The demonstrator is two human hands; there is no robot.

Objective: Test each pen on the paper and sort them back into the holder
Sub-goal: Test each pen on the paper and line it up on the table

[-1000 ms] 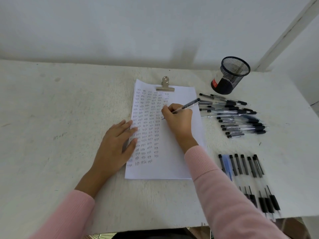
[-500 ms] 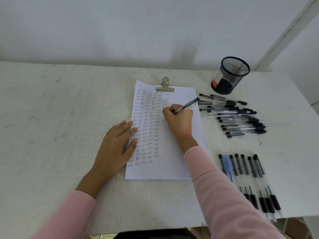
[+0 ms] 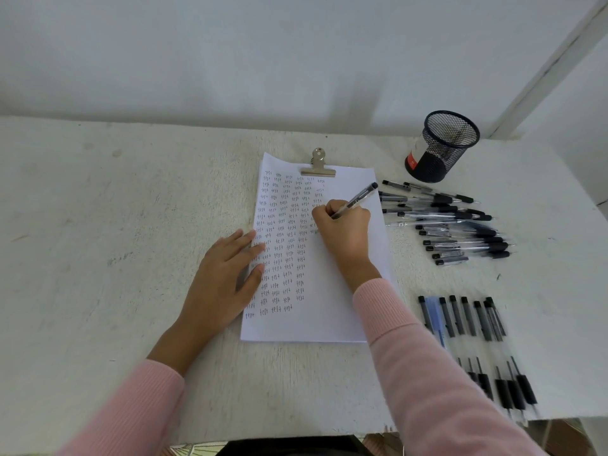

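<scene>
On the white table [image 3: 98, 225], my left hand [image 3: 223, 278] lies flat pinning the paper [image 3: 329, 311] while my right hand [image 3: 345, 228] grips the pen [image 3: 357, 199] mid-sheet; I'd press lightly, keeping strokes short.

Soft, even daylight fills the scene with no glare, and the white table [image 3: 98, 225] and wall [image 3: 197, 60] read pale and slightly grey-blue; a faint vertical shadow falls on the wall at 12 o'clock, and the left hand [image 3: 227, 278] casts only a thin shadow beneath its fingers. The centre is fairly sharp, so the writing on the paper [image 3: 316, 307] reads as separate marks, while the row of pens [image 3: 473, 350] at 4 o'clock is smeared by blur. Wide-angle distortion bends the table's far edge and slants the post [image 3: 552, 67] at 2 o'clock.
</scene>
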